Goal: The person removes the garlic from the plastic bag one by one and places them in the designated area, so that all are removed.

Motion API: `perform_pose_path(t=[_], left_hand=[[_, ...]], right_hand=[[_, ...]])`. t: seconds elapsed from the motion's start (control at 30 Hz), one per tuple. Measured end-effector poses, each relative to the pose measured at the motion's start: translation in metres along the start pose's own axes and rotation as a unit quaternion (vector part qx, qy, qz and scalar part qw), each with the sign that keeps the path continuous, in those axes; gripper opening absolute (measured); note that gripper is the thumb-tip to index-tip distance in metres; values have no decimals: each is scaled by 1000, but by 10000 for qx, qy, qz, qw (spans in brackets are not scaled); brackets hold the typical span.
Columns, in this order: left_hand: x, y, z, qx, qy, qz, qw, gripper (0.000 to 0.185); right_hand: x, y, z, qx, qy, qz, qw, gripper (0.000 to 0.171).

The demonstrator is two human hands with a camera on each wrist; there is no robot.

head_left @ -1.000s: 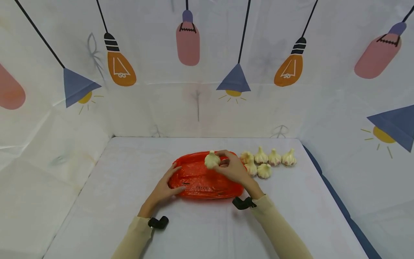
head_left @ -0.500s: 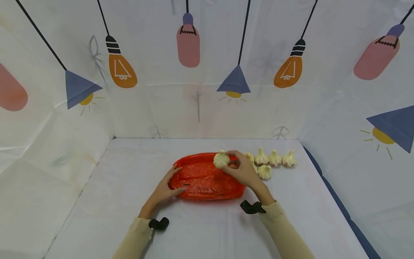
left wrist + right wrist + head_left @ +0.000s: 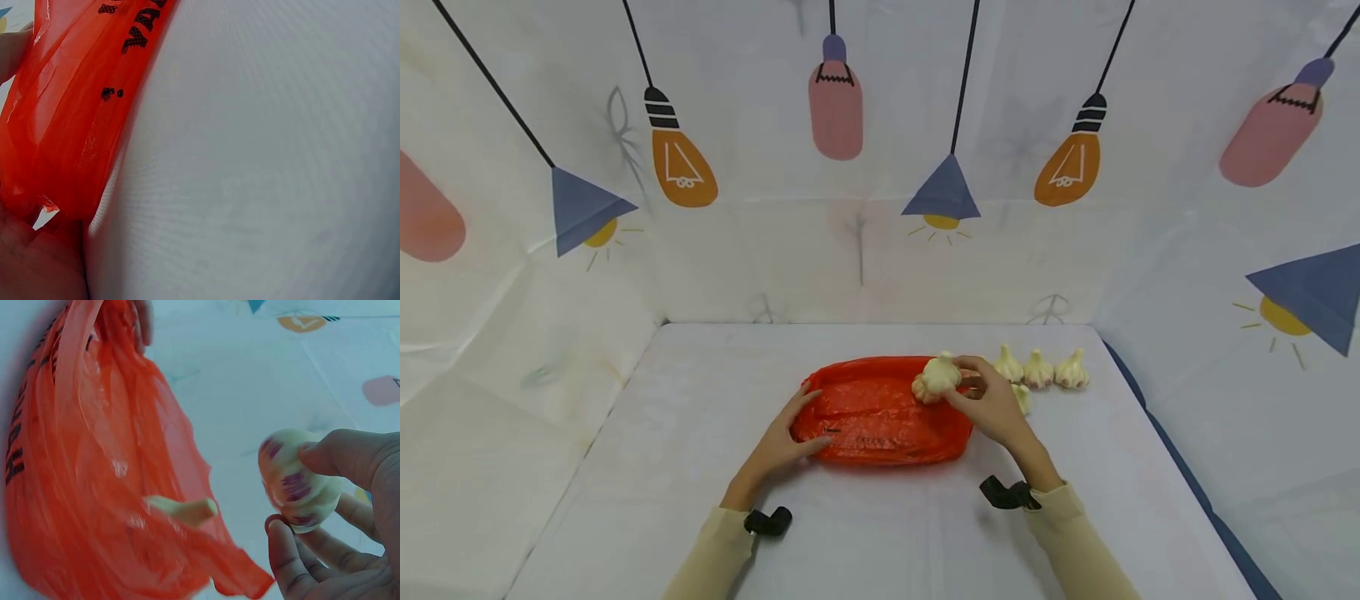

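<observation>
A red plastic bag (image 3: 880,417) with black print lies on the table, its mouth toward the right. My left hand (image 3: 782,437) holds its left end, fingers at the far edge and thumb at the near edge. Over the right part of the bag, my right hand (image 3: 998,407) pinches a whitish garlic bulb (image 3: 943,373); the right wrist view shows purple patches on that bulb (image 3: 297,484). Just below it is an orange-tinted bulb (image 3: 925,391), seemingly in the bag. A pale garlic stem (image 3: 194,511) sticks out of the bag in the right wrist view.
Several garlic bulbs (image 3: 1038,369) stand on the white table (image 3: 880,533) right of the right hand, which partly hides some. Behind the table hangs a white cloth (image 3: 880,250) printed with lamps. A dark blue strip (image 3: 1172,450) runs along the right edge.
My right hand has moved right with the garlic bulb, from over the bag's middle to near its right end. A tinted bulb now shows below it. The left hand stays in place.
</observation>
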State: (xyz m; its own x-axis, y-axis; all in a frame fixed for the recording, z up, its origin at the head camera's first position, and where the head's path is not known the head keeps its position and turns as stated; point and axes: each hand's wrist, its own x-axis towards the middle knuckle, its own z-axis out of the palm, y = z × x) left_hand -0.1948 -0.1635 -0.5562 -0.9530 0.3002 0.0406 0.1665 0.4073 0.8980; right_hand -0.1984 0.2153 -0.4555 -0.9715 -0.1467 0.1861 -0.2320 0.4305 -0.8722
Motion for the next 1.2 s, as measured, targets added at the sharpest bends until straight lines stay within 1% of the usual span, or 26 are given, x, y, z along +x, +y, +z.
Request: perform_pose_path(t=[0.17,0.33,0.43,0.53,0.67,0.77,0.9,1.03,1.2], left_hand=[[0,-2,1,-6,19,-86,10000,85],[0,-1,1,-19,40,-115,9999,86],[-1,-1,1,-35,29,-141,9999,86],[0,-1,1,-95,22,-150,9998,87],[0,0,1,-109,10,-150,9998,87],[0,0,1,-113,-15,-181,9998,87],[0,0,1,-125,-16,-191,9997,87],[-1,-1,1,-107,-7,-183,9998,87],[-1,-1,0,-139,12,-228,9996,86]], right_hand=[[-4,9,-15,242,268,-4,9993,53],[-10,21,-32,324,600,-17,9977,52],[-15,28,-38,373,788,-120,9961,52],[-20,34,-43,504,905,-49,9946,52],[-24,43,-49,443,1000,80,9940,55],[-27,49,-53,248,1122,79,9933,55],[-32,57,-57,132,1278,120,9916,55],[-36,63,-62,197,1349,262,9903,57],[-41,67,-69,243,1424,221,9893,57]])
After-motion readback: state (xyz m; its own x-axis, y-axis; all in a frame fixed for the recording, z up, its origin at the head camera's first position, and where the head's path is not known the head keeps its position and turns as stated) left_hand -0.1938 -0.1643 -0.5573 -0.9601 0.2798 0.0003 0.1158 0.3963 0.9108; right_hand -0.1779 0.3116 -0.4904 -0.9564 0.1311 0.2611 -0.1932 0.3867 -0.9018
